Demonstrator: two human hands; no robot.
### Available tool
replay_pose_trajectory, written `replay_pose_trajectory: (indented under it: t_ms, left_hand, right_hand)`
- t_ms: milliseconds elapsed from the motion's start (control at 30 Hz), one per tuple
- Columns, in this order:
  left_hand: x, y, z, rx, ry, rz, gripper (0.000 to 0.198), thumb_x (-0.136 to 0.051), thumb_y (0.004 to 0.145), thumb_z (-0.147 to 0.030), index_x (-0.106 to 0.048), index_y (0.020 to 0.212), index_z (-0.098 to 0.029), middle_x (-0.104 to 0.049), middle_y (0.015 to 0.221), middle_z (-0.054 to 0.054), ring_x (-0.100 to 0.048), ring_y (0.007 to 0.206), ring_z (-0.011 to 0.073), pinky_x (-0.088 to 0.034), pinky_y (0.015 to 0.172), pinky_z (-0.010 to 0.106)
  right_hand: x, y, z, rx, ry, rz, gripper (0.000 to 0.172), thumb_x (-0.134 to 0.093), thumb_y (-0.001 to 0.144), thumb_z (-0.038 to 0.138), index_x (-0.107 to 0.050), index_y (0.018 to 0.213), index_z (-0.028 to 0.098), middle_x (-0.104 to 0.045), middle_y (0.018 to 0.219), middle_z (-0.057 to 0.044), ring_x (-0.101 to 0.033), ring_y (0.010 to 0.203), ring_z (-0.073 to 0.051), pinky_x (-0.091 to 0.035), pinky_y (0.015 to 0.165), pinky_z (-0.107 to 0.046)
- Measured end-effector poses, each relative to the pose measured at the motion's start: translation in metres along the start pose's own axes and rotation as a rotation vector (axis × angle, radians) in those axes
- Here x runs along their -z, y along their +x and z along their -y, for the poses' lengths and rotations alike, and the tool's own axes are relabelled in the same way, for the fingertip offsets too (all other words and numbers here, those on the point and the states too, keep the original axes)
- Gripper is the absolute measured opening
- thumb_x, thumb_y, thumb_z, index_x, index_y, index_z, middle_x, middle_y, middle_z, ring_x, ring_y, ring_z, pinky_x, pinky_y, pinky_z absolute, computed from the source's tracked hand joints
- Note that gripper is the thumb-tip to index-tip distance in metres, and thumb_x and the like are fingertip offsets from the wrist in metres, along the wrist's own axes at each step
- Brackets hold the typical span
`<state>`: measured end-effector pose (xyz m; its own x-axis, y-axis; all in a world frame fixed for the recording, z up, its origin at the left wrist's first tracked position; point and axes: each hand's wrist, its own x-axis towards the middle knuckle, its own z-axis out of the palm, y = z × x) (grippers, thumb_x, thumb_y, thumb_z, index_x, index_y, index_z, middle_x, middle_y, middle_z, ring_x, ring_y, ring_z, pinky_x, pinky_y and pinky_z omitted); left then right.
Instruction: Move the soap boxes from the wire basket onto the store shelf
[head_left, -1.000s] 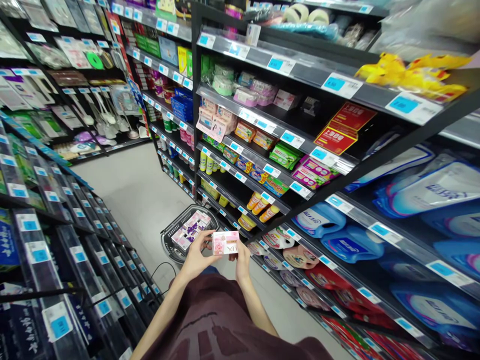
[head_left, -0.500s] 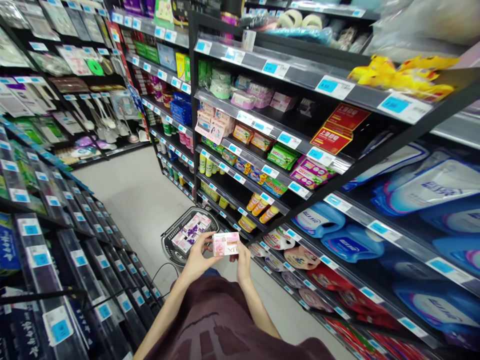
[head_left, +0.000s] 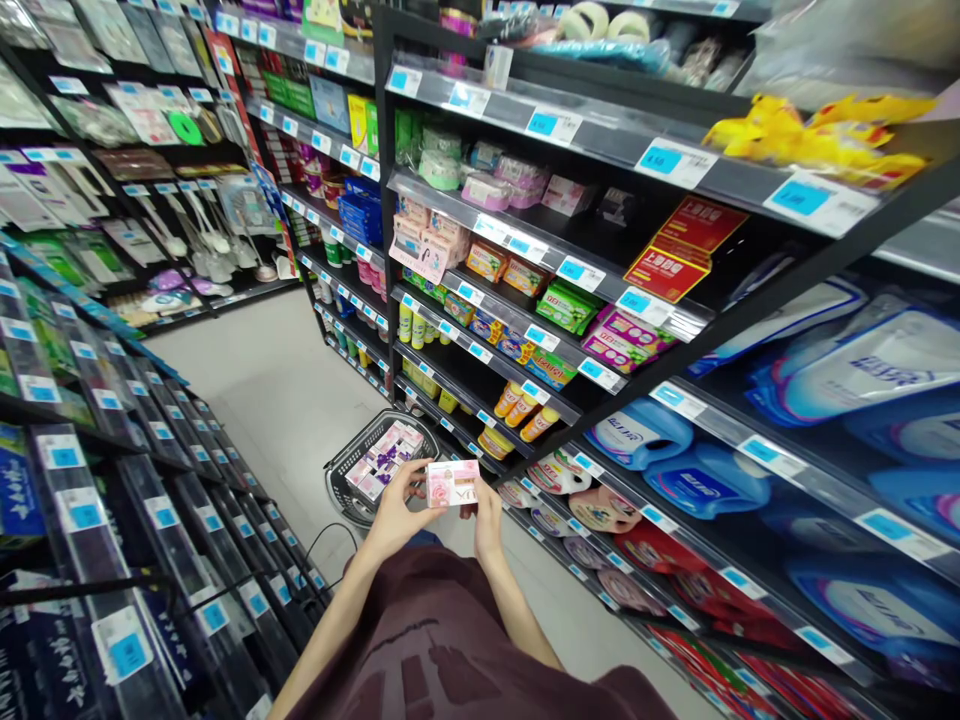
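Between both hands I hold a small pink and white soap box (head_left: pixel 453 484) with a rose printed on it, level in front of my body. My left hand (head_left: pixel 403 507) grips its left end with thumb and fingers. On the right end, my right hand (head_left: pixel 486 512) closes around the edge, its fingertips partly hidden behind the box. Beyond my left hand a dark shopping basket (head_left: pixel 346 492) stands on the floor. Several similar pink, white and purple boxes (head_left: pixel 385 460) lie in it.
To the right runs a tall shelf with packed soap bars (head_left: pixel 568 306), blue detergent bottles (head_left: pixel 694 483) and price tags. A slanted rack of tags (head_left: pixel 161 513) lines the left side. Grey floor (head_left: pixel 255 370) leads to a far shelf of hanging utensils (head_left: pixel 214 230). A thin black cable (head_left: pixel 322 535) curves near the basket.
The view has shifted very slightly. Both hands keep the box in nearly the same place.
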<state>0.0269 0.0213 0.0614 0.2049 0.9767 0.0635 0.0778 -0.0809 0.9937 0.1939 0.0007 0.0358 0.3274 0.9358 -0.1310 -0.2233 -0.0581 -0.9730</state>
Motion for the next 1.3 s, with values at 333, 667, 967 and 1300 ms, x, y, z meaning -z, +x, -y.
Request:
replay_pose_trajectory:
  t_ms: [333, 667, 967, 1300]
  left_hand:
    - [-0.001, 0.001, -0.003, 0.000, -0.008, 0.007, 0.067, -0.085, 0.070, -0.028, -0.057, 0.131, -0.024, -0.063, 0.130, 0.011, -0.063, 0.109, 0.0251, -0.055, 0.083, 0.035]
    - [-0.005, 0.000, 0.002, -0.008, -0.007, 0.010, 0.069, -0.086, 0.070, -0.028, -0.056, 0.132, -0.023, -0.062, 0.130, 0.012, -0.064, 0.110, 0.0251, -0.056, 0.083, 0.035]
    - [-0.009, -0.003, 0.005, -0.008, -0.021, 0.028, 0.068, -0.085, 0.072, -0.026, -0.055, 0.133, -0.024, -0.058, 0.135, 0.013, -0.063, 0.113, 0.0252, -0.055, 0.085, 0.035]
    - [-0.010, -0.002, 0.004, 0.022, -0.036, 0.030, 0.071, -0.086, 0.070, -0.030, -0.055, 0.133, -0.022, -0.061, 0.133, 0.013, -0.064, 0.113, 0.0259, -0.056, 0.086, 0.037]
  right_hand:
    - [0.000, 0.001, 0.000, 0.002, 0.021, -0.003, 0.054, -0.060, 0.087, 0.065, -0.068, 0.070, 0.014, -0.058, 0.053, 0.000, -0.043, 0.043, -0.010, -0.034, 0.044, -0.024]
    - [0.006, -0.001, -0.001, -0.003, 0.009, -0.005, 0.053, -0.059, 0.087, 0.065, -0.070, 0.073, 0.014, -0.057, 0.053, 0.001, -0.042, 0.043, -0.010, -0.034, 0.045, -0.024]
    - [0.011, -0.003, -0.003, -0.001, 0.014, -0.011, 0.055, -0.058, 0.088, 0.064, -0.072, 0.073, 0.013, -0.058, 0.053, 0.000, -0.042, 0.043, -0.009, -0.033, 0.044, -0.024]
    - [0.012, -0.004, -0.003, -0.008, -0.007, -0.023, 0.055, -0.058, 0.088, 0.064, -0.071, 0.071, 0.014, -0.057, 0.052, 0.001, -0.041, 0.044, -0.010, -0.034, 0.045, -0.024]
